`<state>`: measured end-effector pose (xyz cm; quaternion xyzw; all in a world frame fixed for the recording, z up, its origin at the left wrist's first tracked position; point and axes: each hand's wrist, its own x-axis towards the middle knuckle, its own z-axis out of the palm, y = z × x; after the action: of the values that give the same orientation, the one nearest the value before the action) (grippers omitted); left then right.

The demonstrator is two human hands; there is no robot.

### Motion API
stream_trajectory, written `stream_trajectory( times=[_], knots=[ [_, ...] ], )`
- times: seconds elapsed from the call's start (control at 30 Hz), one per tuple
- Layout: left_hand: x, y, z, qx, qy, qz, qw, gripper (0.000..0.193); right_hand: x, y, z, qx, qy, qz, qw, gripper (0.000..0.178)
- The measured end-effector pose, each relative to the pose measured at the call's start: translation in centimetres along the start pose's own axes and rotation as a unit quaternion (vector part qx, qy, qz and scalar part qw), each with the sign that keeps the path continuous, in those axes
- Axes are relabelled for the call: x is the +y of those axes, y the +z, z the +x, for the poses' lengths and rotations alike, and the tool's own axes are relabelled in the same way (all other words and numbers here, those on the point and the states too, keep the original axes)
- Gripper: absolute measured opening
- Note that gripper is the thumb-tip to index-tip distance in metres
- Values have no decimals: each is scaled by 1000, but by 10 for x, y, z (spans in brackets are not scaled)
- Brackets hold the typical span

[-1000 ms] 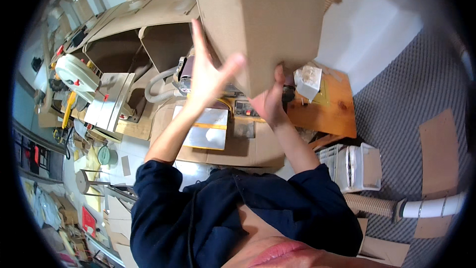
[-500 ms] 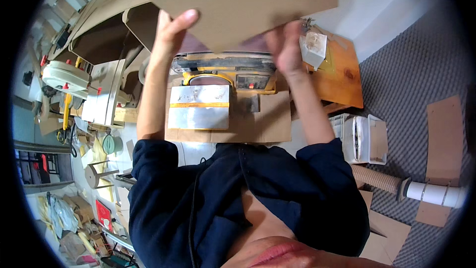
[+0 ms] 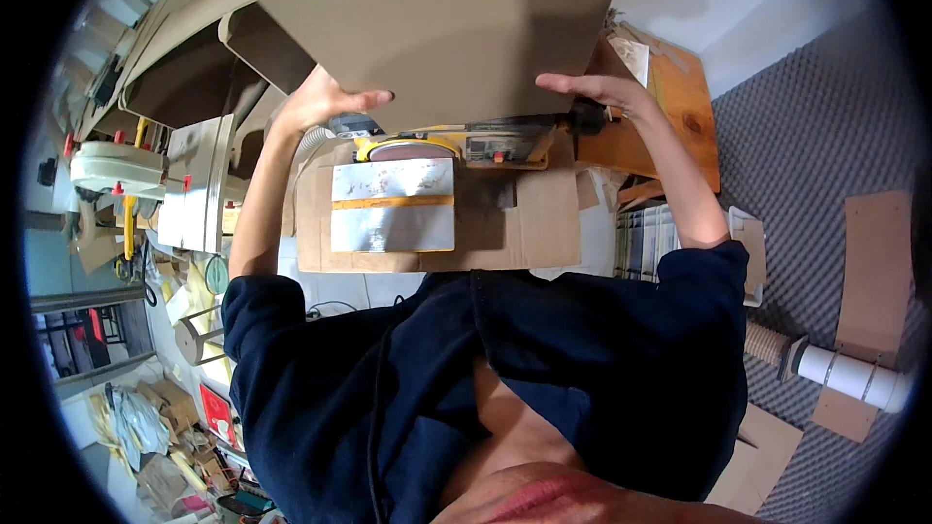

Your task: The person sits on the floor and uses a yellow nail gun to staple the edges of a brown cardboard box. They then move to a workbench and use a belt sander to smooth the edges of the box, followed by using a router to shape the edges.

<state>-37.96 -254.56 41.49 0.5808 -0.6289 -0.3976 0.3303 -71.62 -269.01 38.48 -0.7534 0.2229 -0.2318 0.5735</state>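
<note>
Now the hands (image 3: 325,105) (image 3: 610,91) sit farther apart on the cardboard piece (image 3: 442,39).

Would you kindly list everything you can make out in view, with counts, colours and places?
Large flat-faced cardboard piece: 1, brown, top centre
Disc sander: 1, yellow and black, below it
Square metal plate: 1, silver, yellow-striped, centre
Flat cardboard sheet: 1, brown, under the sander
Wooden table: 1, orange-brown, right
Rounded machine: 1, off-white, left
Plastic pipe: 1, white, lower right
Ridged foam sheet: 1, grey, right
Jumbled clutter: uncountable, mixed colours, lower left
Sleeves: 2, navy, lower centre
Left hand: 1, bare, cardboard piece's left edge
Right hand: 1, bare, its right edge
</note>
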Motion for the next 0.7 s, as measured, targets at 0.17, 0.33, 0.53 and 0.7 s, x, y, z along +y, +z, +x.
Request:
stream_trajectory(
  times=[0.17,0.33,0.53,0.7],
  knots=[
    [-15,0,4,34,52,59,996,71,32,2,7,-11,4,-21,1000,98],
    [-26,-11,19,26,40,53,997,66,51,-2,23,9,-62,-200,978,88],
    [-45,-23,40,82,48,117,989,81,38,-6,42,-30,51,-292,955,76],
    [-23,-24,65,-22,39,42,998,66,37,5,0,13,26,-386,922,75]
  ],
)
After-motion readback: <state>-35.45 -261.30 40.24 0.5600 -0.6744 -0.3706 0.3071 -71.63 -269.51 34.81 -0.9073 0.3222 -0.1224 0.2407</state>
